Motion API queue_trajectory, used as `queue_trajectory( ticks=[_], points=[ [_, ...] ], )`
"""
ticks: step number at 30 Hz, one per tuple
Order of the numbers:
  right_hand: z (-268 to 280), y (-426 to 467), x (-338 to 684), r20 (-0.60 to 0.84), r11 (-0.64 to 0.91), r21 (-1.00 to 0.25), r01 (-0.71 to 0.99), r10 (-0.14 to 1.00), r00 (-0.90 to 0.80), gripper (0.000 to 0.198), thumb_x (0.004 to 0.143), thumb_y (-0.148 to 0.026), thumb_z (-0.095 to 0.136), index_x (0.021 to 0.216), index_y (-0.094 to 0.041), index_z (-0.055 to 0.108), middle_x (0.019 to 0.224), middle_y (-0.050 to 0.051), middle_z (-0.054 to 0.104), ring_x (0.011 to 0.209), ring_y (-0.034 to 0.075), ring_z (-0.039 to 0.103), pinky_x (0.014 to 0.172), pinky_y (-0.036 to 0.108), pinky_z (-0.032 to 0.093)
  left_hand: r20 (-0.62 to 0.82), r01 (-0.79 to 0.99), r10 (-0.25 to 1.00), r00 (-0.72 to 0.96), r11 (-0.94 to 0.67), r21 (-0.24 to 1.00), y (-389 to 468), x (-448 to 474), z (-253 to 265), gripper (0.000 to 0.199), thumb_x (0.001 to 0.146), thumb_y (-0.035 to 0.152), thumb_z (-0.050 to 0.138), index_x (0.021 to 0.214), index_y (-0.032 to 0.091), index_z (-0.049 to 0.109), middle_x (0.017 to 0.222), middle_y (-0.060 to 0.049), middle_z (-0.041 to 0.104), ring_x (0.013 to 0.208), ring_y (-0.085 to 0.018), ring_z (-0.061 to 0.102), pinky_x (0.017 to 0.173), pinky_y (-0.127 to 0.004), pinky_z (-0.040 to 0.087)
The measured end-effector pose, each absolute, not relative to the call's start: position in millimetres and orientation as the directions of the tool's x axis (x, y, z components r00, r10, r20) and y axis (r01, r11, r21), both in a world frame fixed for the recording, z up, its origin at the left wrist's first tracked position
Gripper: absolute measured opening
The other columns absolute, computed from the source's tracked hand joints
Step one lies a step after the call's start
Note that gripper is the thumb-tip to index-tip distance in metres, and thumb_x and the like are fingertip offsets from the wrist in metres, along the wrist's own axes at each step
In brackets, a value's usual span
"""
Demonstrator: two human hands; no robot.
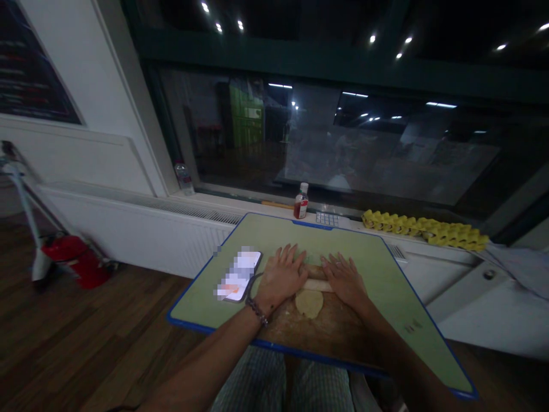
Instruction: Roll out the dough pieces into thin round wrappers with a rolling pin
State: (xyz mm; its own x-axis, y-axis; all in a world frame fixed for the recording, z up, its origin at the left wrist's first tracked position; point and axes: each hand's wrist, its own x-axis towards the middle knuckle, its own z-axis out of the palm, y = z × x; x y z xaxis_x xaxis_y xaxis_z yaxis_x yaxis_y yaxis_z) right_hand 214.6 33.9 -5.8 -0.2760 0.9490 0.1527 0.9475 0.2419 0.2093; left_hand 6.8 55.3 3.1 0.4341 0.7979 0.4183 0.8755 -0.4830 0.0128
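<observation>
My left hand (283, 276) lies palm down over the left end of a pale rolling pin (318, 285), fingers stretched forward. Over the pin's right end is my right hand (345, 278), also flat with its fingers spread. Just on the near side of the pin, a thin, roundish sheet of dough (309, 304) rests on a brown wooden board (317, 337). Light flour marks show on the board. To the left of my left hand, a phone (242, 276) with a lit, partly blurred screen lies on the green, blue-edged table (381, 257).
Beyond the table, the windowsill holds a red-labelled bottle (301, 201), a clear plastic bottle (184, 178) and yellow egg trays (424, 230). A white radiator (141, 240) runs along the wall. At left on the wooden floor stands a red container (81, 260).
</observation>
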Motion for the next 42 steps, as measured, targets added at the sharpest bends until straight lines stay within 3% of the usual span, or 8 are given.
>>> queue_trajectory(
  ticks=[8,15,42],
  points=[
    [-15,10,215,0.249,0.255,0.261,0.931,0.914,-0.32,0.046,0.098,-0.018,0.036,0.141,-0.022,0.051,0.147,0.013,0.05,0.141,0.033,0.037,0.114,0.058,0.025,0.415,0.842,0.78,0.467,-0.536,0.059,37,4,11,0.042,0.097,0.035,0.047,0.136,0.022,0.055,0.144,-0.009,0.054,0.136,-0.029,0.042,0.112,-0.048,0.032],
    [-14,7,214,0.247,0.24,0.266,0.934,0.919,-0.307,0.047,0.099,-0.02,0.036,0.143,-0.023,0.048,0.147,0.01,0.051,0.14,0.034,0.037,0.113,0.057,0.026,0.389,0.841,0.795,0.465,-0.534,0.087,35,6,16,0.041,0.096,0.034,0.048,0.134,0.023,0.057,0.142,-0.008,0.056,0.134,-0.03,0.044,0.11,-0.048,0.034],
    [-18,11,214,0.256,0.216,0.169,0.962,0.933,-0.255,0.043,0.1,-0.025,0.038,0.14,-0.026,0.052,0.143,0.008,0.054,0.139,0.032,0.04,0.114,0.058,0.023,0.379,0.848,0.804,0.458,-0.523,0.085,42,8,19,0.034,0.094,0.036,0.052,0.124,0.023,0.064,0.129,-0.008,0.065,0.123,-0.028,0.054,0.109,-0.047,0.036]
  ],
)
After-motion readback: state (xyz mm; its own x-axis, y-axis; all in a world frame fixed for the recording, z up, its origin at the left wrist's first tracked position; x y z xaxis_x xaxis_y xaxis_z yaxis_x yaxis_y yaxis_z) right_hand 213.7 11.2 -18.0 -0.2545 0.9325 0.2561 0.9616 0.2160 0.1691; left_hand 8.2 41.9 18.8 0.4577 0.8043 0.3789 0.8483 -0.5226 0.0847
